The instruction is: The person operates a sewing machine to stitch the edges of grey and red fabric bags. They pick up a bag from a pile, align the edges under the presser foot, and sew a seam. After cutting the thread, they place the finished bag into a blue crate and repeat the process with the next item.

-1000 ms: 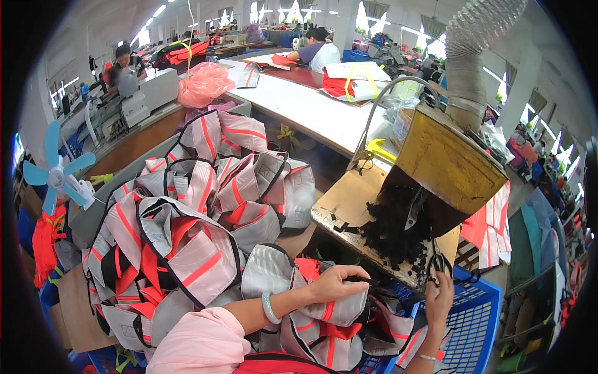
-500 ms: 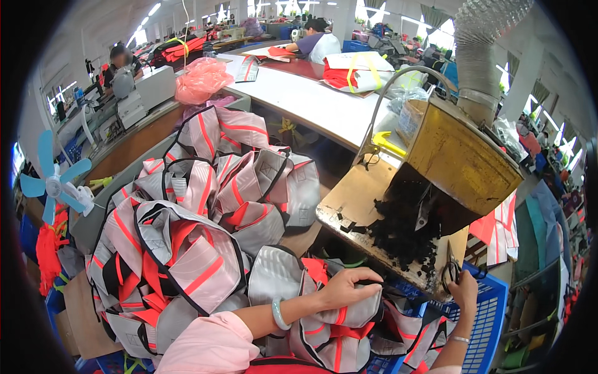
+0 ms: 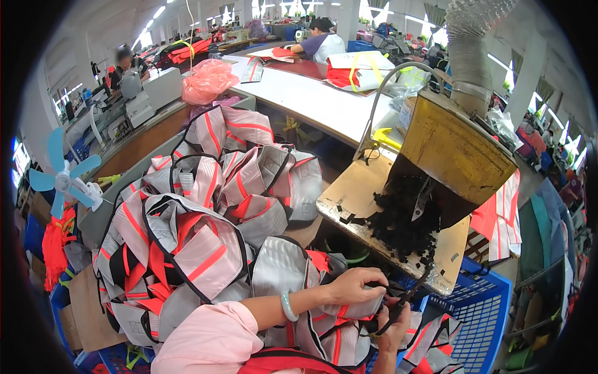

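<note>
1. Left hand (image 3: pixel 356 285), loosely curled, seems to pinch the cloth (image 3: pixel 362 310) beneath it, left of the crate (image 3: pixel 483 325); right hand (image 3: pixel 393 325) grips a blurred dark tool (image 3: pixel 411 292), perhaps scissors.
2. Blades closing this near the left fingertips could nick skin.
3. Crate contains striped pieces (image 3: pixel 430 340).

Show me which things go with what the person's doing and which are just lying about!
Likely part of it:
- left hand, at a grey fabric piece
- right hand, holding a dark blurred thing
- fabric pile beside them

Probably just about:
- pink plastic bag
- blue fan
- tied bundle
</note>
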The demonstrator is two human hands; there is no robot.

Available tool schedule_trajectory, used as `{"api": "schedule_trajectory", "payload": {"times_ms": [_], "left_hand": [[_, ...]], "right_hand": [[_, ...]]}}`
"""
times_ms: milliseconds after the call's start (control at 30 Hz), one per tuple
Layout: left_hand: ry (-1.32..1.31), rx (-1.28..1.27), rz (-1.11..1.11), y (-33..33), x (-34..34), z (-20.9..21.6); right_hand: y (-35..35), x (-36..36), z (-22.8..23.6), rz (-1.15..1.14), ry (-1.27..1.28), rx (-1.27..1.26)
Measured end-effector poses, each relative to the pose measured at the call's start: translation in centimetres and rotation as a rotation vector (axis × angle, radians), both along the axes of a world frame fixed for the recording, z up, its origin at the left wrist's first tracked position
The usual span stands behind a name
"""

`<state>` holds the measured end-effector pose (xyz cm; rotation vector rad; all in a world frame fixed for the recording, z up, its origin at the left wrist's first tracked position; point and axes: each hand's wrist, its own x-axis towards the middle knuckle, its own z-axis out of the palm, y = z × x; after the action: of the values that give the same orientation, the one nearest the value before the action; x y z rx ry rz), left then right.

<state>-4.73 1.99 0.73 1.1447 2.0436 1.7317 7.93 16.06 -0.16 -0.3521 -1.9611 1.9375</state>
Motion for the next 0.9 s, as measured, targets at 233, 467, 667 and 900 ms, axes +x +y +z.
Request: {"api": "schedule_trajectory", "payload": {"times_ms": [233, 467, 667, 900], "left_hand": [[-0.084, -0.077, -0.038, -0.4, 0.7, 0.0], [-0.045, -0.056, -0.082, -1.0, -0.2, -0.4], [-0.018, -0.012, -0.093, -1.1, -0.4, -0.8], [-0.042, 0.035, 0.010, -0.6, -0.9, -0.2]], "right_hand": [[0.9, -0.9, -0.3, 0.048, 0.008, -0.029], [0.5, -2.0, 1.3, 0.073, -0.065, 0.194], [0.9, -3.0, 1.9, 0.108, -0.032, 0.292], [0.9, -4.8, 2.8, 0.019, 0.053, 0.604]]}}
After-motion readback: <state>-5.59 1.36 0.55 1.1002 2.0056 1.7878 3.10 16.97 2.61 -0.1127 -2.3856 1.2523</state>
